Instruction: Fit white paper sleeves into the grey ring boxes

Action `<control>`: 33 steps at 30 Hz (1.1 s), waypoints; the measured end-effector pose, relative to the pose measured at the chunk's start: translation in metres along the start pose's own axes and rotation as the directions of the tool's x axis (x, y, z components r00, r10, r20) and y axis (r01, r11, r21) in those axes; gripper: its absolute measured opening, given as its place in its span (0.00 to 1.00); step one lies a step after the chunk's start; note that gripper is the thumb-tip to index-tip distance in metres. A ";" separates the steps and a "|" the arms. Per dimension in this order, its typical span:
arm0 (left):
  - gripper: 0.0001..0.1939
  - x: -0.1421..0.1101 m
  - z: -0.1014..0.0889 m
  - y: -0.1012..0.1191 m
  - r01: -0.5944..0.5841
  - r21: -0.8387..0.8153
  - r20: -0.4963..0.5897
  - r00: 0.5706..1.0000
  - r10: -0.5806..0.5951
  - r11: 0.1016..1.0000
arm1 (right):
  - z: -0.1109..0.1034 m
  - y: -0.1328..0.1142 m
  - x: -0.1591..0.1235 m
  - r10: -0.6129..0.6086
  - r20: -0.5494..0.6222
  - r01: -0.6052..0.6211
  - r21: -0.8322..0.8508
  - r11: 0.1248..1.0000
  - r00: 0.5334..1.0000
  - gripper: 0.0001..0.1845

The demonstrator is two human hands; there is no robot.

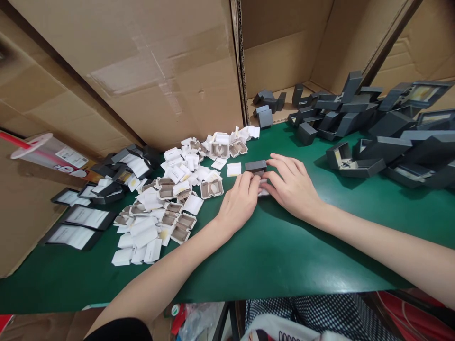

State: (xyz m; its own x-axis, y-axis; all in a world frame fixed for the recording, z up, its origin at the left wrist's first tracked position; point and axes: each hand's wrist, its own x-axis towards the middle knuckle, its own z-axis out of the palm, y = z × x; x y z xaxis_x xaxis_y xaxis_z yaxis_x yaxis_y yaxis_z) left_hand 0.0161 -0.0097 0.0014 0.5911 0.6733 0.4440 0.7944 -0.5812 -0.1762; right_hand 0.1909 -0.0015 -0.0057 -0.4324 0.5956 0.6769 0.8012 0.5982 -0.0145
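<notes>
Both of my hands meet at a small dark grey hinged box (255, 166) standing open on the green table. My left hand (239, 201) has its fingers bent together over the box's near left side. From the right, my right hand (292, 185) grips the box's edge with thumb and fingers. A bit of white shows inside the box between the fingertips; the rest is hidden by them. Just left of the box lies a small white insert (233, 169). Beyond it spreads a heap of white box inserts (145, 227), some showing brown undersides.
Many open dark grey boxes (366, 161) are piled at the right, some inside a cardboard carton (277, 52). Dark boxes with white inserts (87, 217) lie at the left, near a plastic cup (60, 154) with a red straw. Cardboard walls line the back of the green table (227, 270).
</notes>
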 end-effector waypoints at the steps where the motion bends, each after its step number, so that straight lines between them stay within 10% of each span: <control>1: 0.12 0.000 0.000 0.000 0.001 -0.001 0.008 1.000 -0.001 1.000 | 0.000 0.000 0.000 -0.011 -0.002 0.011 -0.019 1.000 1.000 0.08; 22: 0.10 -0.002 -0.004 0.000 -0.065 0.060 -0.074 0.995 0.069 0.996 | -0.002 0.005 0.001 -0.044 -0.173 0.043 -0.014 0.999 0.984 0.07; 33: 0.12 -0.003 -0.005 -0.002 -0.116 -0.024 -0.116 0.987 0.113 0.993 | -0.005 0.003 -0.001 0.017 -0.051 -0.012 0.091 0.996 0.999 0.09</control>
State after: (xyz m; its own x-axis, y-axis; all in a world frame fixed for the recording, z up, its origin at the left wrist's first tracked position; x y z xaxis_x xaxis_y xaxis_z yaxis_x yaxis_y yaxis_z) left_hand 0.0120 -0.0127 0.0044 0.6568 0.5457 0.5204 0.7168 -0.6662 -0.2059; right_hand 0.1962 -0.0027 -0.0032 -0.3975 0.5775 0.7131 0.7656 0.6371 -0.0892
